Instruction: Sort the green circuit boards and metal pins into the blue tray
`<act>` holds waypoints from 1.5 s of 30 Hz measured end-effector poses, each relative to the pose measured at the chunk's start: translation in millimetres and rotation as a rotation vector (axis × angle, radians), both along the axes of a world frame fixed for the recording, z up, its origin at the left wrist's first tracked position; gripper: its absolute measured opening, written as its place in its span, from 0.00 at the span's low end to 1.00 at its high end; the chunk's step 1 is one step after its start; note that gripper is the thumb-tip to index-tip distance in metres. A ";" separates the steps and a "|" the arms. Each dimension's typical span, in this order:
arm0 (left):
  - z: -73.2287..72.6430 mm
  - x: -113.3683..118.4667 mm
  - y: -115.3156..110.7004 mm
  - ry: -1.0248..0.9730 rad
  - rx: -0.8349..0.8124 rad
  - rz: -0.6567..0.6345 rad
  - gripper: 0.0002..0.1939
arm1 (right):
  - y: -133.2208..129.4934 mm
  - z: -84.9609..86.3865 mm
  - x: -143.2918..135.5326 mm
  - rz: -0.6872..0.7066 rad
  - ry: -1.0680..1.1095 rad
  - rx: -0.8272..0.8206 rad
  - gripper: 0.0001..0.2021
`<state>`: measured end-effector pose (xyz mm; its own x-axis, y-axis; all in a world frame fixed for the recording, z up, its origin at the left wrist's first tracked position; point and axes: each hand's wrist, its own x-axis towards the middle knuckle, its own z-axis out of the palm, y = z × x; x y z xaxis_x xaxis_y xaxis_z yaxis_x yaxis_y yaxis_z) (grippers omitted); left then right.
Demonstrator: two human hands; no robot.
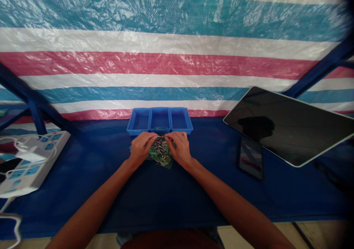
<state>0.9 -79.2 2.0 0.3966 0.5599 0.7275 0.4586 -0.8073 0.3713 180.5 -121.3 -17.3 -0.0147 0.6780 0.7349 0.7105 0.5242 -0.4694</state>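
A clear plastic bag (pixel 166 163) with green patches lies on the blue table, and a heap of metal screws (pixel 160 145) shows in its middle. My left hand (pixel 141 146) pinches the bag's far edge from the left, fingers closed. On the right side, my right hand (pixel 179 147) is closed in a pinch at the same edge. The fingertips of both hands are a short gap apart, with a thin pale strip between them. Just behind the hands stands a blue tray (pixel 150 121) with three compartments; a small dark piece (pixel 137 122) lies in its left one.
White power strips (pixel 35 177) with plugs and cables occupy the table's left end. To the right, a phone-like dark device (pixel 251 158) lies beside a large tilted black screen (pixel 293 125). Striped plastic sheeting (pixel 166 63) hangs behind the table, between blue frame bars (pixel 318 72).
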 end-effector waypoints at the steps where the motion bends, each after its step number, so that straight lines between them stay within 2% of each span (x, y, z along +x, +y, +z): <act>1: 0.4 0.0 -0.3 0.003 -0.005 -0.001 0.09 | 0.0 0.0 0.0 -0.004 -0.001 0.000 0.05; 13: 1.6 -0.2 -0.9 -0.014 -0.003 -0.025 0.08 | 0.4 -2.0 1.0 -0.015 -0.018 -0.011 0.08; 27: 4.1 0.0 -6.2 -0.076 0.112 -0.044 0.10 | 0.7 -1.6 0.2 -0.014 -0.050 0.003 0.07; 33: 3.6 -0.2 -7.7 -0.153 0.111 -0.020 0.06 | 1.6 -3.7 -0.7 -0.011 -0.050 0.014 0.07; 37: 1.9 0.7 -7.8 -0.123 0.090 0.029 0.03 | 1.1 -3.0 -0.7 -0.012 -0.046 0.019 0.07; 45: 3.1 1.3 -8.3 -0.039 0.080 0.157 0.07 | -0.7 0.0 -0.6 -0.004 -0.049 0.017 0.07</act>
